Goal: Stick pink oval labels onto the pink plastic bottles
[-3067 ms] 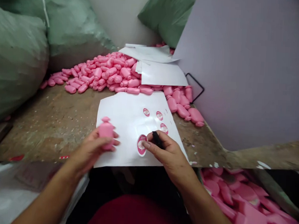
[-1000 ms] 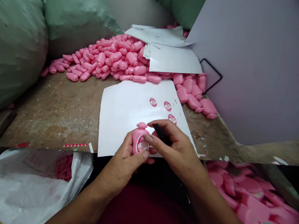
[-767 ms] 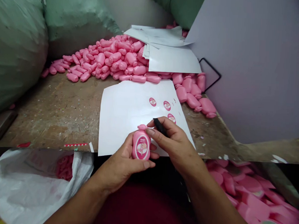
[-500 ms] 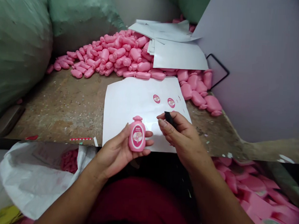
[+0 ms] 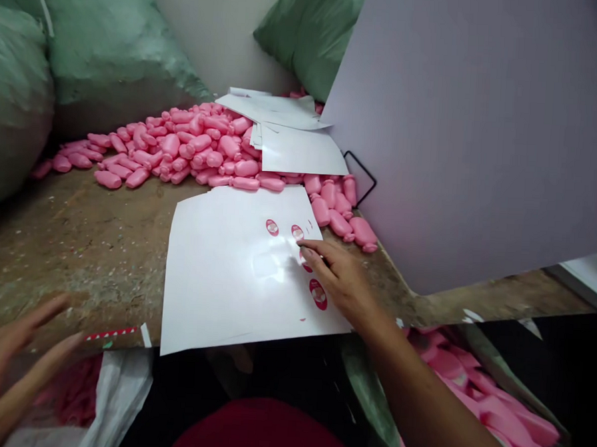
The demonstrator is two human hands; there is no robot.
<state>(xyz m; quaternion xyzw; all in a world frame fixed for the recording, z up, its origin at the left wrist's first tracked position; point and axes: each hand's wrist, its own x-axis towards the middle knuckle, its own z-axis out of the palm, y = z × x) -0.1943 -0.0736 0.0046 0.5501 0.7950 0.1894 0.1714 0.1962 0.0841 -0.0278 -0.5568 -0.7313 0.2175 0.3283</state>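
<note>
My left hand is at the lower left, blurred, its fingers spread and nothing held between them. It is over the mouth of a white sack with pink items inside. My right hand is on a white label sheet, finger and thumb pinched together beside an oval pink label. A small black tool in this hand is mostly hidden by the fingers. Nearby on the sheet are a larger oval label and another label partly covered by the fingers.
Many pink bottles are heaped at the back of the worn table, with white sheets on top. Green sacks stand behind. A grey panel rises on the right. Pink pieces fill a bag below.
My left hand has let go of the labelled pink bottle and moved down left, opening. My right hand has moved onto the label sheet. The view has shifted right.
</note>
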